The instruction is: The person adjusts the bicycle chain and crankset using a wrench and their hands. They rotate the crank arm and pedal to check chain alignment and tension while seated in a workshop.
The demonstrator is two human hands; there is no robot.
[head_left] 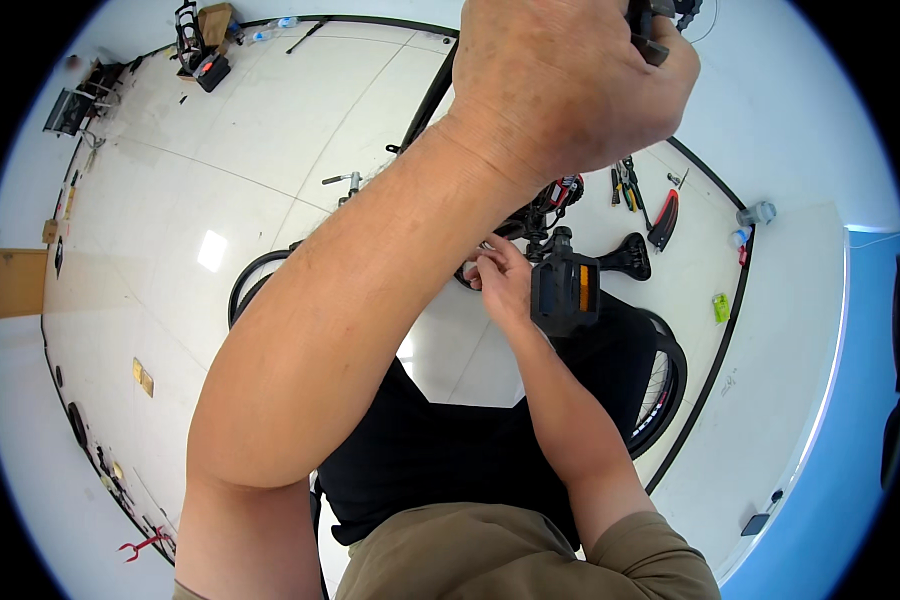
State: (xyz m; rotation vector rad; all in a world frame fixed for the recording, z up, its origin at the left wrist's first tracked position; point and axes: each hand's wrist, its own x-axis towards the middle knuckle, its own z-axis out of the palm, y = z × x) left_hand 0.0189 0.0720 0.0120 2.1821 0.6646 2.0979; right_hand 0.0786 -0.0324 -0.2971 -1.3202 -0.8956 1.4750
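Floor tiles, pale and shiny [270, 130], fill most of the view from the head camera. On them lies a black bicycle with thin black tyres [660, 390], turned about so its parts stick up toward the person.

The left hand [570, 85] is held up high, close to the camera. Its grip is shut tight around a dark bar-shaped part [650, 35] at the top edge; only a bit of that part shows, so what it is cannot be told.

The right hand [500, 280] is lower down, in the middle of the bike. Its fingertips are pinched together on something tiny near the crank; the piece is too small to make out. Just beside this hand, touching or nearly so, is a black square plastic pedal with an orange reflector [567, 292]. A black bike saddle [630, 258] sits just past the pedal.

It looks like small fitting work at the crank is in hand, with one hand steadying the bike. The next move likely needs slow, careful fingers and a firm hold up top, so the bike does not tip.

Farther off on the floor lie a red and black hand tool [663, 222] and some pliers [625, 185].
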